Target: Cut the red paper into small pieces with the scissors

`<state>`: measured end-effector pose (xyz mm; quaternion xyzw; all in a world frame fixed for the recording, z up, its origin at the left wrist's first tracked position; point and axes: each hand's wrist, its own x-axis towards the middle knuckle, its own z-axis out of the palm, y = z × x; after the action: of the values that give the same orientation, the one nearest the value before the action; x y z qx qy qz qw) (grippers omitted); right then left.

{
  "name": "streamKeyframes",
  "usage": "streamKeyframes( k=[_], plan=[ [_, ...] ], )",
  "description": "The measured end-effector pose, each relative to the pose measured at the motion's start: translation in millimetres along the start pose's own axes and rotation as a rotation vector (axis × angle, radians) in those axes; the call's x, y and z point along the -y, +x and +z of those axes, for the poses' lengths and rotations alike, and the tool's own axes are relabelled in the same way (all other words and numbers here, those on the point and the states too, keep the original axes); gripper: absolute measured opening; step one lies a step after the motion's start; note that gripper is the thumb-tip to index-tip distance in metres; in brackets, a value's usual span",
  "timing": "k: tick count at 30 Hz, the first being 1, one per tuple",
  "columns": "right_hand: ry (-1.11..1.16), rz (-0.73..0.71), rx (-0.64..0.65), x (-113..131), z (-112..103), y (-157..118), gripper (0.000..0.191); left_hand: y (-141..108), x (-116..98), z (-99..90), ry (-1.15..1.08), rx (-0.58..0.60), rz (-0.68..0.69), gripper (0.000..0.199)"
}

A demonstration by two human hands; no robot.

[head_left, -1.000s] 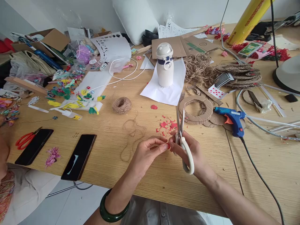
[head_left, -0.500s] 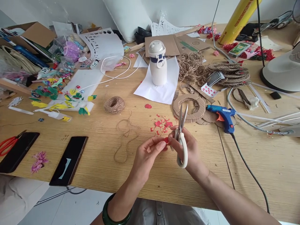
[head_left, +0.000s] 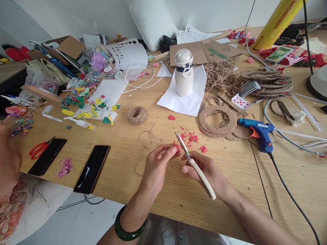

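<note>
My left hand (head_left: 159,163) pinches a small red piece (head_left: 176,147) between thumb and fingertips. My right hand (head_left: 204,172) holds white-handled scissors (head_left: 203,178), whose blades point up and to the left, close to the red piece. Red scraps (head_left: 190,137) lie scattered on the wooden table (head_left: 163,200) just beyond the scissors, with a larger red bit (head_left: 203,149) beside them. A separate red piece (head_left: 171,117) rests farther back. To the left of my hands a loose length of twine (head_left: 139,153) trails below a twine ball (head_left: 137,115).
A white bottle (head_left: 184,80) stands on paper. Cardboard rings (head_left: 217,132) and a blue glue gun (head_left: 260,131) lie to the right. Two phones, one (head_left: 92,168) nearer, and red-handled scissors (head_left: 39,149) are at left. Another person's arm (head_left: 9,156) shows at the left edge.
The scissors have swung from upright, with parted blades, to a leftward tilt with blades together. My hands have moved apart slightly. The view has shifted left, bringing another person into sight.
</note>
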<state>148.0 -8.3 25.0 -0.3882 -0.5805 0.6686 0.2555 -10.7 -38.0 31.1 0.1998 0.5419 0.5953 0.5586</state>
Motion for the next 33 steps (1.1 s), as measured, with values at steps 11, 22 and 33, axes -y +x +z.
streamKeyframes(
  k=[11,22,33],
  plan=[
    [-0.051,0.042,0.077,1.7,-0.1,-0.9,0.044,-1.2,-0.9,-0.1,-0.046,0.029,0.011,0.014],
    [-0.030,0.018,0.083,1.9,1.1,-0.3,0.042,-2.7,2.1,2.5,-0.078,0.030,0.021,0.009],
    [0.019,-0.016,0.077,0.7,1.9,1.6,0.035,-2.3,8.8,4.0,-0.127,0.019,-0.022,0.009]
  ],
)
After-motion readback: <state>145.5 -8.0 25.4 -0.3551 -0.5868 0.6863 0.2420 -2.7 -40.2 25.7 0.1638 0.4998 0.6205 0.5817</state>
